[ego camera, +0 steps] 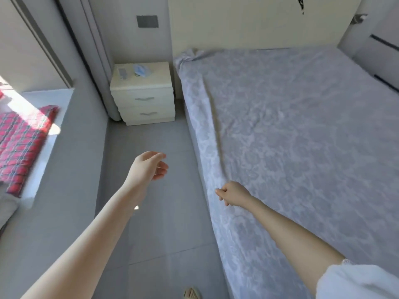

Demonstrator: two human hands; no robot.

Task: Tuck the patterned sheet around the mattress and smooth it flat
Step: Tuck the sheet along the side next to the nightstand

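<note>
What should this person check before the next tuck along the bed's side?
1. Right hand holds the sheet edge: cannot tell. Its fingers curl at the edge, and the grip is hidden.
2. Left hand free: ok. It is open above the floor and holds nothing.
3. Sheet top flat: not ok. There are wrinkles and a long ridge near this side.
4. Head corner tucked: not ok. The cloth is bunched there, near the nightstand.
5. Side tucked under: cannot tell. The sheet drapes down the side, and its lower hem is not plainly seen.
</note>
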